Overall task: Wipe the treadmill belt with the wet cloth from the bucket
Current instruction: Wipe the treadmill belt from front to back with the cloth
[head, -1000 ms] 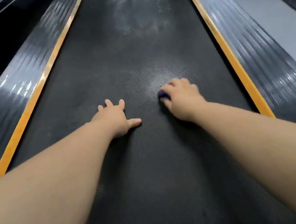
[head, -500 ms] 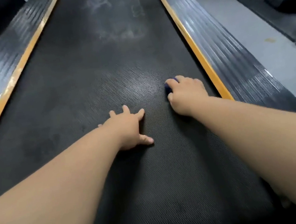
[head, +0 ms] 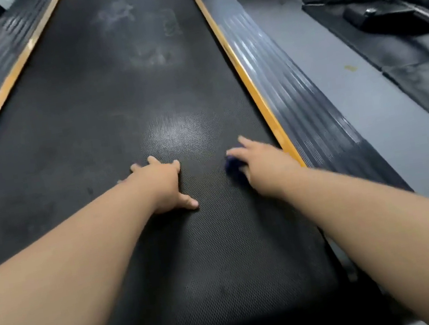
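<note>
The black textured treadmill belt (head: 113, 99) runs away from me, with pale dusty smears farther up and a shiny patch just ahead of my hands. My right hand (head: 259, 159) presses a small dark blue cloth (head: 232, 163) onto the belt near its right edge; only a corner of the cloth shows under the palm. My left hand (head: 165, 185) lies flat on the belt at the middle, fingers spread, holding nothing. No bucket is in view.
Orange strips (head: 248, 81) border the belt, with ribbed dark side rails (head: 296, 98) outside them. Grey floor (head: 366, 99) lies to the right, and black gym equipment (head: 393, 2) stands on a dark mat at the far right.
My right hand has slid the cloth rightward from the belt's middle to near the orange strip. My left hand shifted slightly right. The view has panned right.
</note>
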Tool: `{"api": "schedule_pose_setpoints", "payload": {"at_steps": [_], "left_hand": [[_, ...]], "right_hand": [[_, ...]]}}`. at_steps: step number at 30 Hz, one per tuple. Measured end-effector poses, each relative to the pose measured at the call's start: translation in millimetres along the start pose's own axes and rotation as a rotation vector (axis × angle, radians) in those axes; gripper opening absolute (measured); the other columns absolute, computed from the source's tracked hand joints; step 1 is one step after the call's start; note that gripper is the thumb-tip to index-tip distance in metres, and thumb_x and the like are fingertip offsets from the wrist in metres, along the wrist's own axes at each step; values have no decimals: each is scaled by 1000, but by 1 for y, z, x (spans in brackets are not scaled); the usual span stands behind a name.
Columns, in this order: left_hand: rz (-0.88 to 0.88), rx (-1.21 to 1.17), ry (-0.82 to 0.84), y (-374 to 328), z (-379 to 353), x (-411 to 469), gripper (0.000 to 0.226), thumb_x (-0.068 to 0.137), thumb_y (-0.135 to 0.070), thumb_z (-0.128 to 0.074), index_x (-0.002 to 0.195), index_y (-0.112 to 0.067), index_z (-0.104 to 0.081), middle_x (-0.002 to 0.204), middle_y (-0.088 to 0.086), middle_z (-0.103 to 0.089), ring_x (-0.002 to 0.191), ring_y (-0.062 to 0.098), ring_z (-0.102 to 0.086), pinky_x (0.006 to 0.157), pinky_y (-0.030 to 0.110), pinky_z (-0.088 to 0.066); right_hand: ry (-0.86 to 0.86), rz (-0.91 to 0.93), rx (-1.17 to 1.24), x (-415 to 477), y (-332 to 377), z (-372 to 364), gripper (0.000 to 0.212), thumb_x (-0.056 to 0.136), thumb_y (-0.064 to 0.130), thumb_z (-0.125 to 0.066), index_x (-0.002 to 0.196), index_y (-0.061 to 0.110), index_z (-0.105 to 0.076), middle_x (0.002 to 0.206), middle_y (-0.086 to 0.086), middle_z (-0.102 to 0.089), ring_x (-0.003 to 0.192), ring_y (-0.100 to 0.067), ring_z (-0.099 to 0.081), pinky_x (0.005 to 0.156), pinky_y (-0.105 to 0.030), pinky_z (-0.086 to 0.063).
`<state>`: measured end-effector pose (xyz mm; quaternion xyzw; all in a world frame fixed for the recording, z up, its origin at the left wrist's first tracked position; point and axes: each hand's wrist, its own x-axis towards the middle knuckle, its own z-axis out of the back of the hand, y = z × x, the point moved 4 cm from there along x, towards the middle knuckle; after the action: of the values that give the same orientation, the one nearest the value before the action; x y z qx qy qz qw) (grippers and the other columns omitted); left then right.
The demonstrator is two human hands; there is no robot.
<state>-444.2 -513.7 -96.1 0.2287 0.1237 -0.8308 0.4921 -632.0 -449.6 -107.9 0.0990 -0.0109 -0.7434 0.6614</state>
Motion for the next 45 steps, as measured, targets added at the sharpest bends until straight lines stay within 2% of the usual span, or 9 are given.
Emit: {"api": "schedule_pose_setpoints", "payload": {"at_steps": [2, 5, 11, 16, 21, 26, 33, 39, 45], "left_hand": [[-100, 71, -125, -16, 5, 0, 86, 66, -62, -73, 138, -27, -42, 138, 7, -45, 126, 30, -44, 98, 46, -44], [-125, 50, -142, -33, 13, 2, 91, 70, -56, -73, 145, -26, -31, 149, 10, -33, 135, 28, -35, 106, 37, -37], [-111, -30, -23, -48, 16, 19, 124, 56, -72, -72, 151, -32, -4, 157, 18, -9, 142, 38, -15, 114, 45, -24], [-108, 14, 47, -62, 15, 22, 122, 62, -65, -74, 152, -30, 1, 155, 23, -5, 140, 49, -8, 113, 53, -17], [-97, 36, 47, -62, 14, 21, 123, 62, -65, -74, 152, -30, 1, 155, 21, -11, 140, 48, -11, 113, 52, -18], [-104, 27, 25, -61, 16, 22, 125, 58, -67, -75, 152, -30, -1, 155, 25, -7, 140, 48, -9, 114, 56, -16], [-105, -34, -32, -50, 8, 15, 123, 51, -76, -71, 149, -42, -5, 158, 16, 0, 141, 46, -7, 113, 55, -23], [91, -124, -50, -12, -6, 11, 128, 39, -88, -63, 144, -52, -1, 157, 13, -3, 140, 45, -13, 108, 61, -25], [76, -98, -33, -7, -5, 14, 129, 37, -93, -57, 143, -54, 4, 158, 14, 2, 141, 44, -17, 110, 55, -27]], "right_hand": [[-24, -81, -97, 36, -12, 7, 47, 96, 21, -46, 138, 40, -36, 158, 0, -14, 139, -30, -24, 107, -40, -34], [-84, -203, -81, 49, -25, 13, 48, 94, 25, -45, 137, 43, -34, 151, 1, -26, 129, -30, -30, 100, -39, -34], [-51, 161, -92, -32, -14, 3, 65, 91, 16, -47, 146, 37, -20, 145, 3, -29, 117, -28, -42, 87, -34, -39], [-89, 49, -191, 25, -39, 34, 41, 90, 12, -50, 127, 30, -51, 122, -3, -45, 109, -28, -51, 77, -35, -47], [-80, 2, -388, 67, -27, 38, 35, 93, 15, -46, 128, 20, -52, 125, -8, -48, 114, -30, -48, 89, -32, -42], [59, 40, -196, 28, -27, 41, 34, 86, 8, -53, 116, 21, -60, 104, -4, -58, 97, -26, -57, 70, -28, -41], [74, 107, -7, -46, -27, 17, 45, 84, 14, -52, 125, 34, -57, 124, -1, -50, 115, -26, -46, 93, -38, -46], [-184, -119, -27, 25, -35, 26, 35, 90, 9, -47, 119, 27, -56, 123, -3, -46, 113, -31, -44, 77, -34, -41], [-145, -86, -77, 21, -15, 15, 39, 86, 15, -50, 124, 26, -56, 122, -9, -53, 111, -33, -50, 86, -31, -41]]}}
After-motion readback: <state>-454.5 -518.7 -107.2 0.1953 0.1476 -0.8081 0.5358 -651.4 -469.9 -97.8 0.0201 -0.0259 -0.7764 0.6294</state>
